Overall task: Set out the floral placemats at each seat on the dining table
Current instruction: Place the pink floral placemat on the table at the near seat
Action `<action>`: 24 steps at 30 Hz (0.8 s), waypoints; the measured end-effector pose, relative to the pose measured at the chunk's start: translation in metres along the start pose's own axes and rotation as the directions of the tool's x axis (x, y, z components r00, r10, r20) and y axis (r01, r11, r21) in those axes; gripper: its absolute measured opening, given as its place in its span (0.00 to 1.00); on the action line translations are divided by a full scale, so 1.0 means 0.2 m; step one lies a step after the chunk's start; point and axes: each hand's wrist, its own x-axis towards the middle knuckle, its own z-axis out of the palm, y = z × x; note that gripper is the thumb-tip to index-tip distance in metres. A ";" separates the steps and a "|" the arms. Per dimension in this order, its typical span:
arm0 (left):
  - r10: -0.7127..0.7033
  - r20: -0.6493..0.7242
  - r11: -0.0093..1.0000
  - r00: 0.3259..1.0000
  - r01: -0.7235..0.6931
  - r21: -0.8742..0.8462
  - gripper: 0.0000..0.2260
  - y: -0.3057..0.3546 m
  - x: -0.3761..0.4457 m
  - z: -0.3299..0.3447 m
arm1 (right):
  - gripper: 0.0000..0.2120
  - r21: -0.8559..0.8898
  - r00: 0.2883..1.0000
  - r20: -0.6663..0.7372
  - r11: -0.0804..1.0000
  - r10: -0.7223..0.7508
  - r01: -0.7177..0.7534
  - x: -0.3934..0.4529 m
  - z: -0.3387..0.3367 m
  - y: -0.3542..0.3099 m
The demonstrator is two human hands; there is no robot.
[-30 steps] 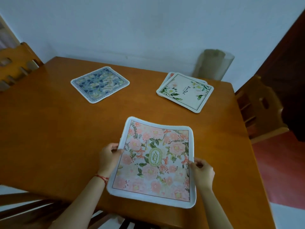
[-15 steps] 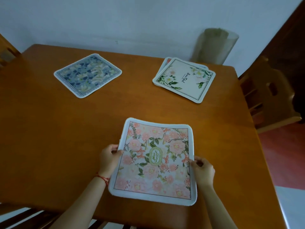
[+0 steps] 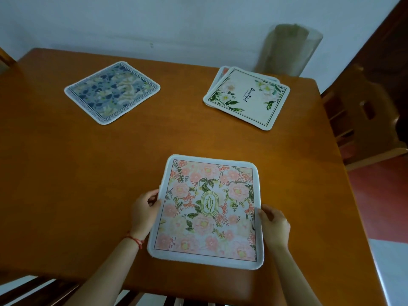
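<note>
Pink floral placemat (image 3: 207, 213) lies flat on the wooden dining table (image 3: 66, 173), close to the near edge, and sits between the two hands. Left hand (image 3: 143, 212) grips its left border about halfway along, thumb on top of the white rim and fingers curled at the edge. Right hand (image 3: 274, 227) pinches the right border at a similar height, its fingers curled round the rim. Both wrists reach in from the near side, the left one wearing a red string bracelet (image 3: 135, 239). Farther off, a blue floral placemat (image 3: 112, 92) lies alone toward the far left, and a small stack of placemats (image 3: 247, 97), topped by a cream one with green leaves, rests near the far right corner, well apart from the hands. Wooden chair (image 3: 362, 120) stands at the right side
</note>
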 end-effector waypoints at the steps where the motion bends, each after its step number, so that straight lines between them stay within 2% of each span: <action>1: 0.024 0.002 1.000 1.000 -0.024 -0.005 0.14 0.00 -0.02 0.00 | 0.10 -0.005 1.000 -0.002 1.000 -0.019 0.019 -0.01 0.00 -0.01; 5: 0.065 0.068 0.998 0.996 -0.064 -0.012 0.17 -0.04 -0.09 0.01 | 0.08 0.007 0.998 0.007 0.998 -0.060 0.060 -0.06 0.02 -0.03; 11: 0.014 0.127 1.000 0.992 -0.011 -0.021 0.24 -0.08 -0.14 0.03 | 0.10 -0.019 0.997 0.005 0.996 -0.083 0.083 -0.12 0.04 0.00; 15: 0.009 0.156 1.000 0.988 -0.004 -0.030 0.20 0.00 -0.10 0.03 | 0.09 -0.031 0.996 0.005 0.996 -0.086 0.086 -0.19 0.04 0.01; 24: 0.033 0.227 0.999 0.973 -0.037 0.014 0.22 0.08 0.09 0.02 | 0.16 0.038 0.999 -0.016 0.999 0.030 -0.030 -0.32 0.08 0.06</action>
